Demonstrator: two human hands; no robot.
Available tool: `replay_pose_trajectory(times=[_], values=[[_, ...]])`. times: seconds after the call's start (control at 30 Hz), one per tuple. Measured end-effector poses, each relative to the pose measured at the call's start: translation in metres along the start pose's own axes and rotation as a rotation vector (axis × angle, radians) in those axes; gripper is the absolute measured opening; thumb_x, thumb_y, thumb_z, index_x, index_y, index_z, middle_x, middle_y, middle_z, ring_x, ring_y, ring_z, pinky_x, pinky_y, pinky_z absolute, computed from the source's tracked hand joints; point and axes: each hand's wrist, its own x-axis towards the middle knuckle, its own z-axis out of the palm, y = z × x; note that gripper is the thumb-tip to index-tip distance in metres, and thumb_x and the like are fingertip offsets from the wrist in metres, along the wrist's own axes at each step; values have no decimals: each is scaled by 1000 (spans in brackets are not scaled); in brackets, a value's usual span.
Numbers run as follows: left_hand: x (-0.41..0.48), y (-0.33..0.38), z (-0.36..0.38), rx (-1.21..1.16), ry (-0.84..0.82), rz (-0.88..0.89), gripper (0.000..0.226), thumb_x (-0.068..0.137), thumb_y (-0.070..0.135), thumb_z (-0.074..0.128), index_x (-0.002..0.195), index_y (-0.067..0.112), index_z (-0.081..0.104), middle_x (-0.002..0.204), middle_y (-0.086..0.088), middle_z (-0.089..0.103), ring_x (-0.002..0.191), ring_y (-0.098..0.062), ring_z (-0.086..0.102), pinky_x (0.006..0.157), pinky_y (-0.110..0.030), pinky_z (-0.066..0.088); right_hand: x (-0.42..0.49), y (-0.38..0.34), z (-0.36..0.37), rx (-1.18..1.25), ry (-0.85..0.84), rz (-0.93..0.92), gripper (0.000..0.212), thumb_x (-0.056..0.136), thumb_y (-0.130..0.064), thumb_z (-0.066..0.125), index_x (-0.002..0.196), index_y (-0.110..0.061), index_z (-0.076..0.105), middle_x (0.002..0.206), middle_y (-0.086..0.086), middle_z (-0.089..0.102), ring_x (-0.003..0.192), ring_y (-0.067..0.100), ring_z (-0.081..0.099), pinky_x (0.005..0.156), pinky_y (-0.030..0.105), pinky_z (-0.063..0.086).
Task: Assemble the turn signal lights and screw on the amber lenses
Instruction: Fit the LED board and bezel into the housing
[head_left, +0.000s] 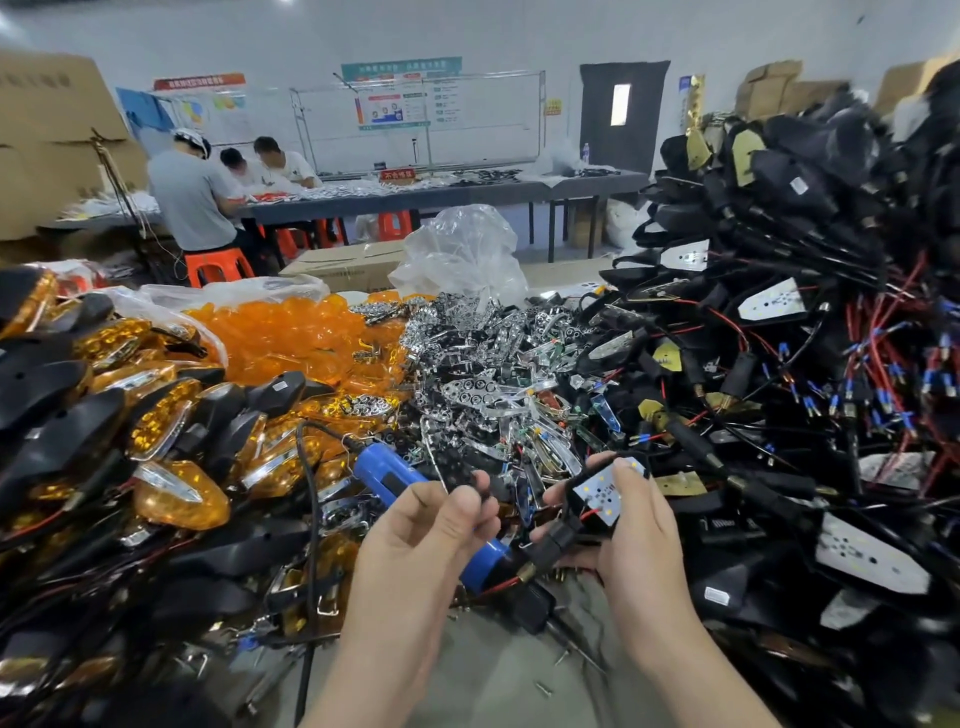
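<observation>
Behind, bag (156, 301) holds amber lenses (291, 332); right hand (639, 525) grips housing (597, 499), left hand (415, 540) seemingly pinches a reflector (451, 465).

The worktable (488, 675) carries four heaps. Finished lights (104, 415) pile up at the left; behind them, toward the middle, lies a heap of loose lenses (291, 338). Reflectors (483, 374) fill the centre, and wired housings (805, 338) stack highest at the right. A power screwdriver (384, 475) lies in front of the reflectors (partly under the left hand (426, 530)). The right hand (639, 535) holds one housing (597, 493) just right of it. Behind the reflectors stands a plastic bag (462, 254), a carton (343, 265) to its left. Well behind, three people (192, 197) are at a long table (467, 195).
</observation>
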Motion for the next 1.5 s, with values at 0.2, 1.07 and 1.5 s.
replay_pose_trajectory(times=[0.2, 1.07, 1.5], values=[[3, -6, -4, 264, -36, 125, 27, 62, 29, 78, 57, 27, 51, 100, 3, 76, 98, -4, 70, 69, -13, 52, 0, 1, -2, 4, -3, 12, 29, 109, -30, 32, 99, -20, 58, 79, 15, 74, 58, 34, 69, 51, 39, 57], [-8, -4, 6, 208, -162, 20, 44, 83, 15, 64, 126, 21, 59, 102, -10, 70, 67, -21, 63, 66, -28, 56, 1, 3, -1, -68, 18, -26, 41, 109, -28, 35, 81, -32, 64, 78, 12, 74, 62, 29, 71, 53, 40, 58], [-14, -17, 3, 1000, -267, 389, 58, 68, 77, 65, 121, 71, 41, 116, 44, 57, 109, 20, 52, 86, 4, 32, -7, 7, 4, -312, 114, -369, 29, 93, -56, 35, 95, -36, 57, 83, -9, 67, 77, 14, 61, 75, 45, 50]])
